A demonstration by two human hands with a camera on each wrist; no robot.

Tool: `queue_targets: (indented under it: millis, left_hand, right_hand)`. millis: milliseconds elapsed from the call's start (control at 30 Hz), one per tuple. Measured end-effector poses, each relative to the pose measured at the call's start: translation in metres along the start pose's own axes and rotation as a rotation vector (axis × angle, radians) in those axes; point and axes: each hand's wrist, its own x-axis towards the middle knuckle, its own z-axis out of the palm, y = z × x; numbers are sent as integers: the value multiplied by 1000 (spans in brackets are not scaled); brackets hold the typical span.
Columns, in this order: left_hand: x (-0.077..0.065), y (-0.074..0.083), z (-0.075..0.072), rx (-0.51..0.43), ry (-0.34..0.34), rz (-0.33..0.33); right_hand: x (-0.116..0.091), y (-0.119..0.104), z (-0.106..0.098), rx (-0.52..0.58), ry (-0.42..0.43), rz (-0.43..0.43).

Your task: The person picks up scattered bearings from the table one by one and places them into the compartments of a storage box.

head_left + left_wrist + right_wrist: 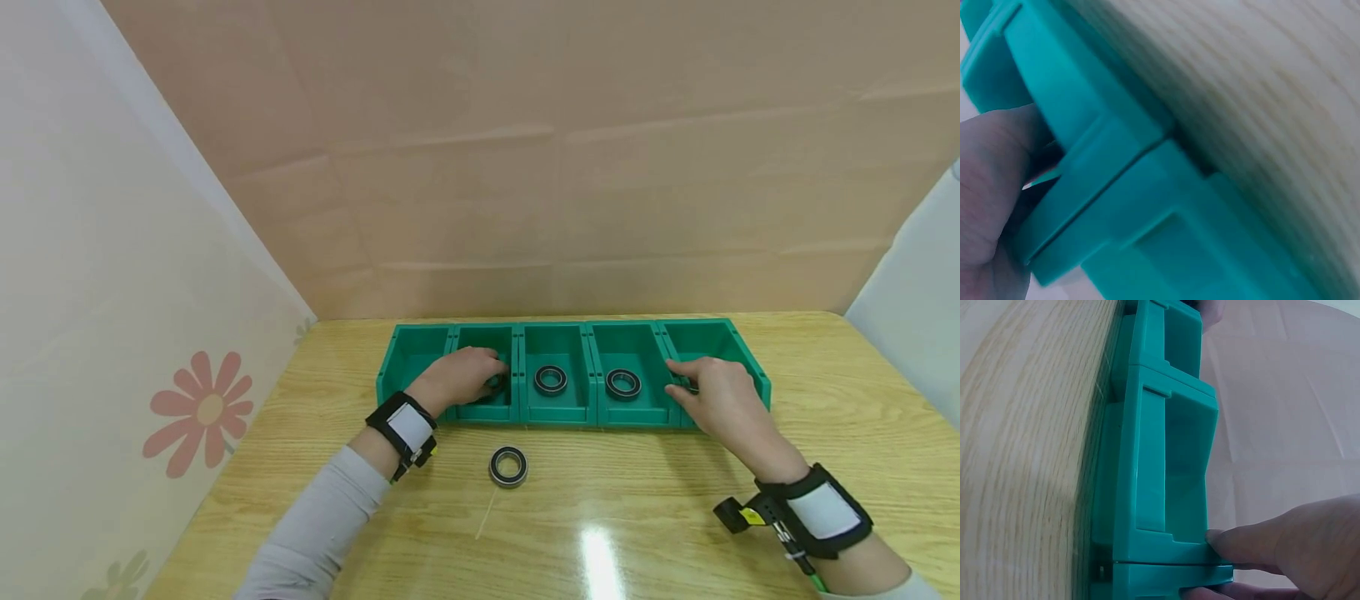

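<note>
A row of green bins stands on the table, with several compartments side by side. My left hand reaches into the second compartment from the left and grips a bearing, mostly hidden under its fingers. At the rightmost compartment, my right hand pinches another bearing between thumb and fingers, close to the divider; only a dark bit of it shows. Both wrist views show the hands at the bin walls, but neither bearing is visible there.
One bearing lies flat in the middle compartment, and another bearing in the compartment right of it. A loose bearing rests on the wooden table in front of the bins. A brown paper-like wall rises behind.
</note>
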Motion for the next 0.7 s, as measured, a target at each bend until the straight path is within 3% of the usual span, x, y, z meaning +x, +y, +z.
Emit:
queue_targets:
  millis: [300,500,700]
  left_hand:
    - [-20,-2,-27,-26,114,35]
    - [-43,13,-43,-53,204,113]
    - [-60,29,-42,38,247,200]
  right_hand:
    - [1,4,-2,-11,6,1]
    - [1,5,-3,-9,-12,23]
    - [3,6,-4,-15,1,8]
